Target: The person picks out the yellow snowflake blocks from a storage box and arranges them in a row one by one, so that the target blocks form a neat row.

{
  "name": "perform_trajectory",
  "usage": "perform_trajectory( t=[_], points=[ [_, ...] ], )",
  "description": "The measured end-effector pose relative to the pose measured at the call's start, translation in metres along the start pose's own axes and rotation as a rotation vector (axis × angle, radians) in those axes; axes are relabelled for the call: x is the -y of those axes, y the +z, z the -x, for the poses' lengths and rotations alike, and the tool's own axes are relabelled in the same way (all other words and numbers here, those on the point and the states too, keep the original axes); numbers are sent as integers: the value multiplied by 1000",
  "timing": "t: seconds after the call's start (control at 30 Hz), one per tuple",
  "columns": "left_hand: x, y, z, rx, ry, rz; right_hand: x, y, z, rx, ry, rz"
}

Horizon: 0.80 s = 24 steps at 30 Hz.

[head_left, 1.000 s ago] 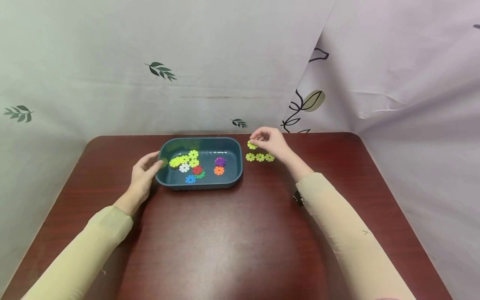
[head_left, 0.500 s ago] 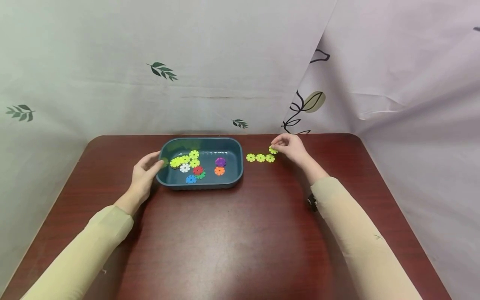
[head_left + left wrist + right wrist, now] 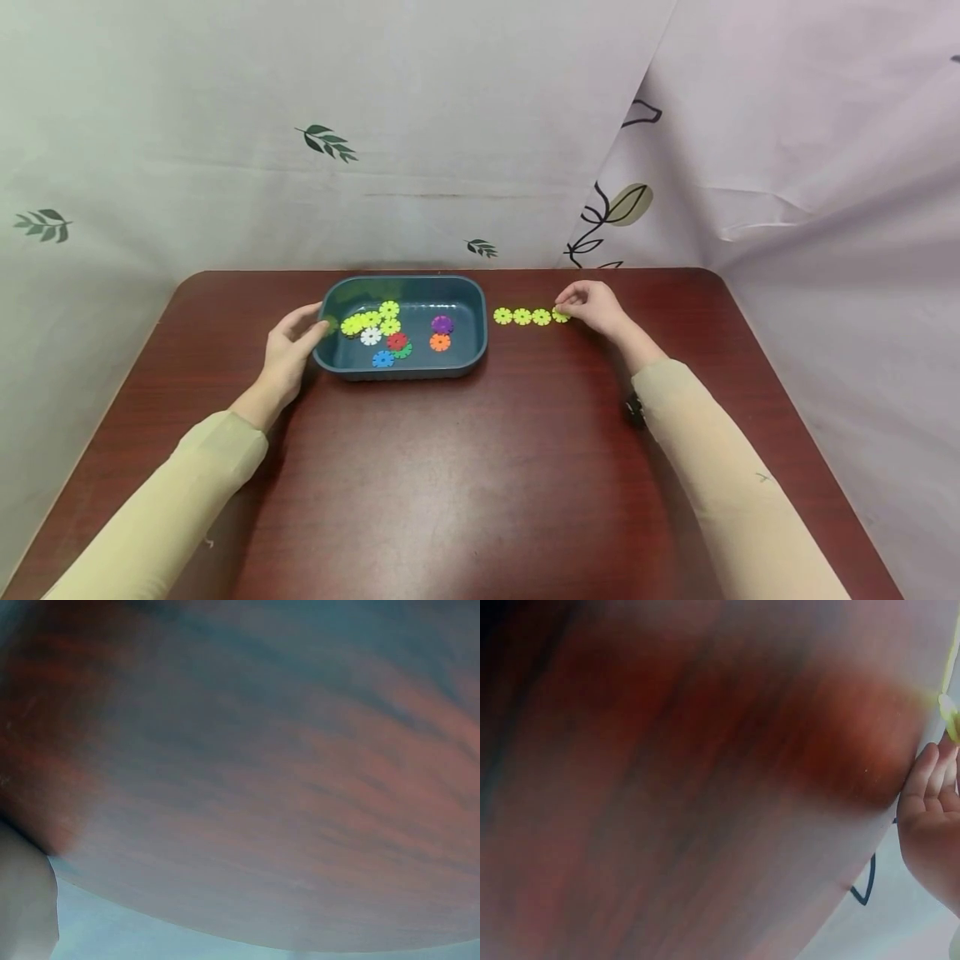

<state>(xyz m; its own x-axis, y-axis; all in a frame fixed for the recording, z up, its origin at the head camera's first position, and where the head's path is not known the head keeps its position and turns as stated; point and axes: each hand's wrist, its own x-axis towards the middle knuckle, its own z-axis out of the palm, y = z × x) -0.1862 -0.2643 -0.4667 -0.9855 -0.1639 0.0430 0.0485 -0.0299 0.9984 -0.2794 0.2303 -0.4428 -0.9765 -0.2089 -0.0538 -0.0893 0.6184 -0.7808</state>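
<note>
My left hand (image 3: 287,350) grips the left end of a dark blue-green plastic tub (image 3: 405,374), its thumb over the rim and its fingers along the outside wall. To the tub's right, my right hand (image 3: 600,310) pinches a yellow notched snowflake disc (image 3: 560,316) between thumb and fingertips. That disc is at the right end of a row of three matching yellow discs (image 3: 522,317), level with them on the table. In the right wrist view, the right hand's fingers (image 3: 930,780) appear at the right edge beside a bit of yellow.
Inside the tub are several yellow discs (image 3: 360,322) at the left, plus a white disc (image 3: 371,336), a red disc (image 3: 397,341), a blue disc (image 3: 383,359), a purple disc (image 3: 442,324) and an orange disc (image 3: 440,342). A patterned curtain (image 3: 420,167) hangs behind the brown table (image 3: 435,483).
My right hand has moved right and down with the yellow disc, from above the row's left end to its right end. The left hand stays on the tub.
</note>
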Motion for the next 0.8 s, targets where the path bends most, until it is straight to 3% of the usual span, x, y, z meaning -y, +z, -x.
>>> perform_trajectory(
  t=[0.37,0.8],
  points=[
    [-1,1,0,-2,-8,-20,-1,0,-1,-12,-64,156],
    [0,0,-1,-1,-16,-14,-3,4,0,-14,-57,177]
  ],
)
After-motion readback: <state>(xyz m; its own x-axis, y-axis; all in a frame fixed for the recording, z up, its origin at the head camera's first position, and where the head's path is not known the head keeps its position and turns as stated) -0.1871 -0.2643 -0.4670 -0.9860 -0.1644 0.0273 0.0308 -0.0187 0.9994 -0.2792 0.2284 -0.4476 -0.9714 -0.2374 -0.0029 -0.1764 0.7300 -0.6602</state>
